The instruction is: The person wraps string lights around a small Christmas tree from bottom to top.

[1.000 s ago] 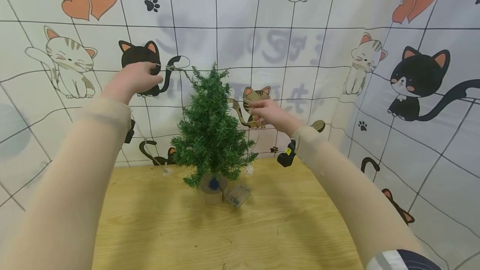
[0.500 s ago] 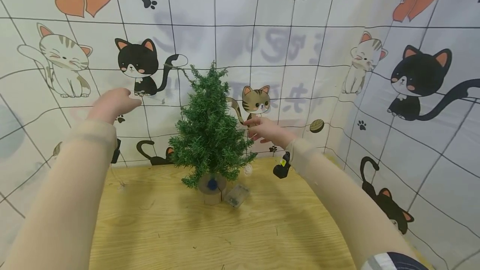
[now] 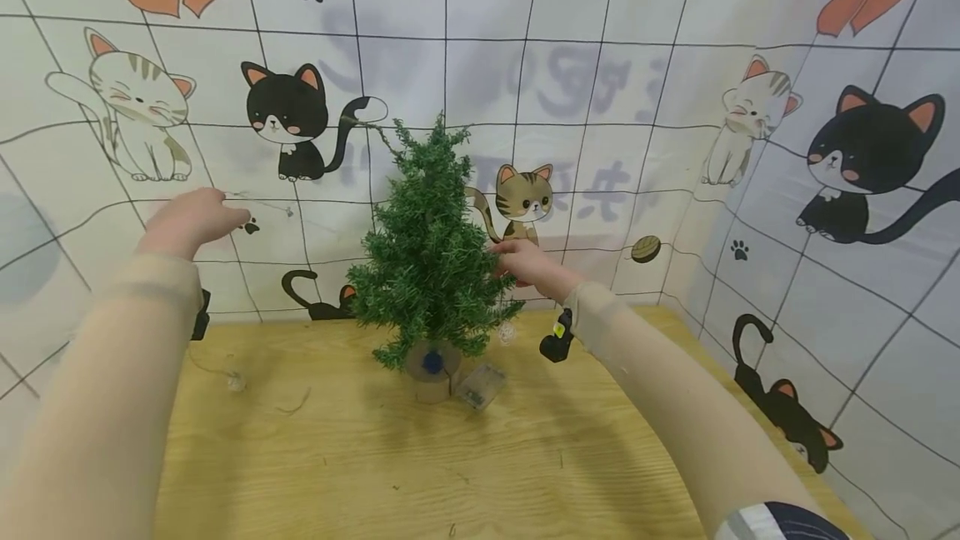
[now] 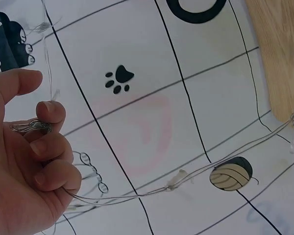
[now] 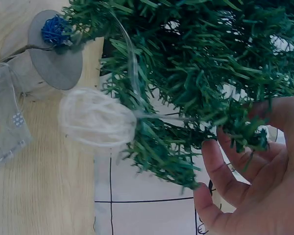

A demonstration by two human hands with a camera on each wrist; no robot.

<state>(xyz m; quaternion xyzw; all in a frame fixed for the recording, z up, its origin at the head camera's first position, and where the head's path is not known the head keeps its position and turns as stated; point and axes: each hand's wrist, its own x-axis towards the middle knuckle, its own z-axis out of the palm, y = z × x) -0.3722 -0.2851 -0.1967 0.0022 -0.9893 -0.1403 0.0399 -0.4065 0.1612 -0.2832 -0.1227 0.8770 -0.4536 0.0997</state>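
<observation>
A small green artificial Christmas tree (image 3: 431,248) stands upright on the table. Left of it, my left hand (image 3: 187,219) is raised before the wall curtain. Its curled fingers hold a thin clear string-light wire (image 4: 152,194), with a small bundle of wire at the palm. My right hand (image 3: 534,265) is at the tree's right-side branches. In the right wrist view, its bent fingers (image 5: 213,161) lie about a branch tip; needles hide the thumb's contact. A white woven ball (image 5: 98,117) on a wire hangs beside that branch.
A clear battery box (image 3: 482,387) lies beside the tree's round base (image 3: 432,394), with a blue woven ball (image 5: 56,30) there. More wire with a clear ornament (image 3: 236,380) trails at the table's left. A cat-print curtain (image 3: 480,7) closes off the back.
My left hand has moved left and down from near the treetop, carrying the wire. My right hand has come down to the right-side branches.
</observation>
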